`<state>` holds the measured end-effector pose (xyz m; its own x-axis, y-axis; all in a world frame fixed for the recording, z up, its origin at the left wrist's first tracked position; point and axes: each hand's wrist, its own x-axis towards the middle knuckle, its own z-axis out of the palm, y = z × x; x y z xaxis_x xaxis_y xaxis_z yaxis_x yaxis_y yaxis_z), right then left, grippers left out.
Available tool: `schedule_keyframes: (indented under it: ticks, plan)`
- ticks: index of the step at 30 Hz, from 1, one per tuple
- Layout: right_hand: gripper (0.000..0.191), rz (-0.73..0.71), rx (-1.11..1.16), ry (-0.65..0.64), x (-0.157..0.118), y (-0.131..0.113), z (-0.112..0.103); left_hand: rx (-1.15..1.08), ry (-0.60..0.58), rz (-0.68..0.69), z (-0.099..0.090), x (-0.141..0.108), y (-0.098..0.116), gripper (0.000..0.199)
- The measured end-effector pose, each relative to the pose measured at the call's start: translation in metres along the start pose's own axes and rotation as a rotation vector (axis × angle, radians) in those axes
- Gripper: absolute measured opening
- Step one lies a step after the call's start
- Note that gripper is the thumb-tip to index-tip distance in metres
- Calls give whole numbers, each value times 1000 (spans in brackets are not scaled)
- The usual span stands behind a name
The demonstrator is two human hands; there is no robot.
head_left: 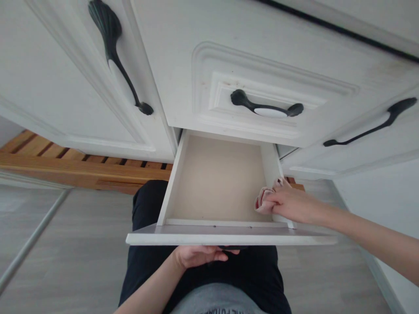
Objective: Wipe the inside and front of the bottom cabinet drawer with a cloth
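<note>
A white drawer (225, 239) is pulled out of the cabinet, its beige bottom bare. My right hand (290, 203) is closed on a pink and white cloth (263, 201) at the right side wall of the drawer, near the front corner. Beneath the drawer's front panel, my left hand (203, 255) is partly hidden, its fingers curled at a dark handle (233, 247) that shows only a little.
Above is a closed drawer front with a dark handle (266, 107). Cabinet doors with dark handles (118, 56) flank it. A slatted wooden board (81, 168) runs low on the left, over a grey floor (91, 235).
</note>
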<state>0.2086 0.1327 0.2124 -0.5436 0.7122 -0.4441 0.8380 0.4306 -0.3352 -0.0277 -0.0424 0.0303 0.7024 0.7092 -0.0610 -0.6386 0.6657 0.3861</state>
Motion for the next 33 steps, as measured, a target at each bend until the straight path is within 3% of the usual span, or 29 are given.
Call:
schedule_keyframes:
  ticks: [2, 3, 7, 9, 13, 16, 21, 27, 30, 33]
  plan:
    - [14, 127, 33, -106, 7, -6, -5, -10, -43, -31, -2, 2, 1, 46]
    - [12, 176, 25, -50, 16, -7, -9, -13, -55, -44, -3, 3, 1, 48]
    - [30, 201, -92, 519, 83, -4, -20, -2, -23, -46, -4, 2, 2, 41]
    - [36, 230, -87, 658, 124, -8, -18, -5, -8, -30, -4, 1, 1, 42]
    - [38, 260, -25, 700, 194, -33, 2, -31, 4, -30, -6, 2, -3, 55]
    - [43, 233, 15, 732, 224, -62, 21, -40, 50, -59, -8, 3, -4, 60]
    - [41, 28, 83, 645, 246, -109, 37, -72, 97, -102, -7, 4, -6, 64]
    - [36, -60, 144, 457, 264, -136, 21, -88, 64, -39, -5, 3, -8, 59]
    - [35, -153, 147, 371, 251, -133, 19, -103, 42, -33, -11, 4, -10, 61]
    - [30, -302, 127, 261, 218, -132, 34, -119, 50, -37, -16, 7, -12, 68]
